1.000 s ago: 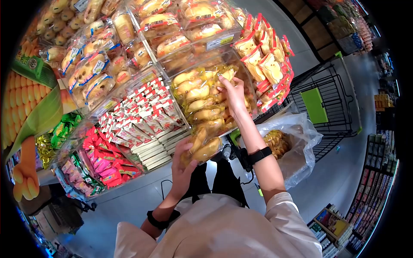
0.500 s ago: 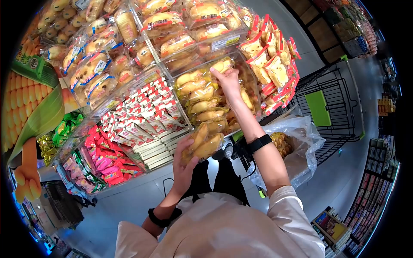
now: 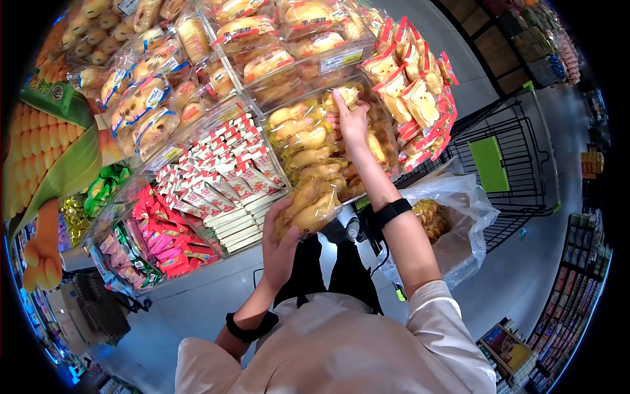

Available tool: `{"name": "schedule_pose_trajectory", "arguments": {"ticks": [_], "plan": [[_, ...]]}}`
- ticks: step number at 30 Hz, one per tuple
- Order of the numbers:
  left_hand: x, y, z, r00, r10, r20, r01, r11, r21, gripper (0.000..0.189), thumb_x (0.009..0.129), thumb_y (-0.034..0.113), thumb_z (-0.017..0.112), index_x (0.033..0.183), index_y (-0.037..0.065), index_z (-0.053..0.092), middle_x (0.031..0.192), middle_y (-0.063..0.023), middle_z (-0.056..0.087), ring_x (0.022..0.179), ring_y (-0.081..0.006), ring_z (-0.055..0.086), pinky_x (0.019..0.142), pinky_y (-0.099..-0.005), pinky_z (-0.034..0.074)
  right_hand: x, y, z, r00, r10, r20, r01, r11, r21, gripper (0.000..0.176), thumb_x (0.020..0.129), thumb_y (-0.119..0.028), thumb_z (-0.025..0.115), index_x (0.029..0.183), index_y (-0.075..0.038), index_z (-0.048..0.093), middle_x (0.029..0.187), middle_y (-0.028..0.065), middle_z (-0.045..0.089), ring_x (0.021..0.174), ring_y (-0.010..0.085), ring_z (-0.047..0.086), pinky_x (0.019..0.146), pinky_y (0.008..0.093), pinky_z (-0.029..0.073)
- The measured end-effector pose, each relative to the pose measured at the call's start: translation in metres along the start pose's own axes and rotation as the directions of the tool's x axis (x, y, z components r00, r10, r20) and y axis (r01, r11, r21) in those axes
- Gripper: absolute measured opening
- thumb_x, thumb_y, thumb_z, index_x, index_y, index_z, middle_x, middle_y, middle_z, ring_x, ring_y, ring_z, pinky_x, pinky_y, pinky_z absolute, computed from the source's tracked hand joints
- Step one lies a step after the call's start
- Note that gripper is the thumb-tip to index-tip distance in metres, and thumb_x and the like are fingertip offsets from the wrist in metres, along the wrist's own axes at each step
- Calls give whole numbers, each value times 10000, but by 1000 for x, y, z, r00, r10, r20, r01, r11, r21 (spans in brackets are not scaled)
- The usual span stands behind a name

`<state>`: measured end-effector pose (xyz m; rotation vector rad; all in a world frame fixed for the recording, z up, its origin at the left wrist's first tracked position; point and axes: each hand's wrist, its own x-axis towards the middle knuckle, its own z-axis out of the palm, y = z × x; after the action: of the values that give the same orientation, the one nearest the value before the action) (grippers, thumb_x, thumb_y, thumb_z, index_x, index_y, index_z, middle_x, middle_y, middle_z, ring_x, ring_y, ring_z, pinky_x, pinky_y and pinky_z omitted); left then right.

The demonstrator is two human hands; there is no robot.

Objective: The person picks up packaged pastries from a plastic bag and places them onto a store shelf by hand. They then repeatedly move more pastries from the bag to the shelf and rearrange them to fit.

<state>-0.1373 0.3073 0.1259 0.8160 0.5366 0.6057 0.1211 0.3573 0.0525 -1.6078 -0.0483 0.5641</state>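
My left hand (image 3: 281,241) is closed around clear-wrapped yellow buns (image 3: 314,209), held at the near edge of a transparent bin (image 3: 392,157). Inside that bin lie several more wrapped buns (image 3: 305,139). My right hand (image 3: 353,122) reaches to the far part of the bin. Its fingers are closed on another wrapped bun (image 3: 342,96), with the thumb side lying along the wrapper. Part of that bun is hidden beneath the hand.
Left of the bin are red-and-white packets (image 3: 220,167) and pink packets (image 3: 164,236). Beyond it sit wrapped loaves (image 3: 269,64), and red-edged bags (image 3: 420,105) hang on the right. A plastic bag (image 3: 459,240) of buns stands near a black shopping cart (image 3: 518,164).
My right hand has shifted slightly, and the bun under it is tilted and more in sight. The buns in my left hand have moved a little toward the bin.
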Motion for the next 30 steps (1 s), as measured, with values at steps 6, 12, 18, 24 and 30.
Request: {"name": "schedule_pose_trajectory", "arguments": {"ticks": [6, 12, 18, 24, 30], "plan": [[-3, -2, -3, 1000, -15, 2, 15, 999, 29, 460, 868, 17, 504, 1304, 41, 358, 1302, -86, 372, 1214, -200, 386, 1034, -336, 308, 0, 7, 3, 994, -105, 5, 106, 993, -60, 718, 798, -387, 686, 1179, 79, 294, 698, 134, 628, 589, 169, 639, 491, 240, 486], [0, 1, -1, 1000, -21, 0, 21, 999, 46, 450, 878, 26, 491, 1306, 44, 351, 1298, -94, 380, 1188, -211, 417, 1001, -344, 354, 12, 14, 1, 993, -64, 97, 97, 913, -396, 504, 808, -454, 649, 751, 38, 556, 636, 101, 626, 539, 142, 608, 485, 246, 475], [10, 15, 13, 998, -70, 8, 70, 997, -15, 404, 944, 119, 392, 1337, 93, 303, 1313, -120, 384, 1162, -254, 461, 907, -406, 443, 7, 12, -16, 973, 134, 188, -104, 981, -162, 528, 797, -469, 649, 740, 55, 624, 643, 102, 634, 546, 154, 594, 588, 269, 489], [14, 18, 24, 999, -51, 10, 51, 997, -53, 401, 948, 138, 399, 1334, 80, 304, 1326, -117, 373, 1169, -255, 458, 925, -409, 433, -85, -47, -67, 943, -322, 86, 333, 906, -261, 348, 877, -305, 601, 875, 43, 601, 708, 64, 632, 630, 117, 580, 629, 266, 485], [18, 6, 50, 999, -36, 8, 37, 997, -71, 440, 900, 86, 483, 1314, 56, 337, 1318, -112, 361, 1185, -240, 435, 991, -378, 371, -168, -58, -115, 911, 19, 412, 34, 992, -119, 537, 848, -302, 645, 1222, -5, 399, 938, 144, 576, 778, 149, 592, 605, 279, 533]]}}
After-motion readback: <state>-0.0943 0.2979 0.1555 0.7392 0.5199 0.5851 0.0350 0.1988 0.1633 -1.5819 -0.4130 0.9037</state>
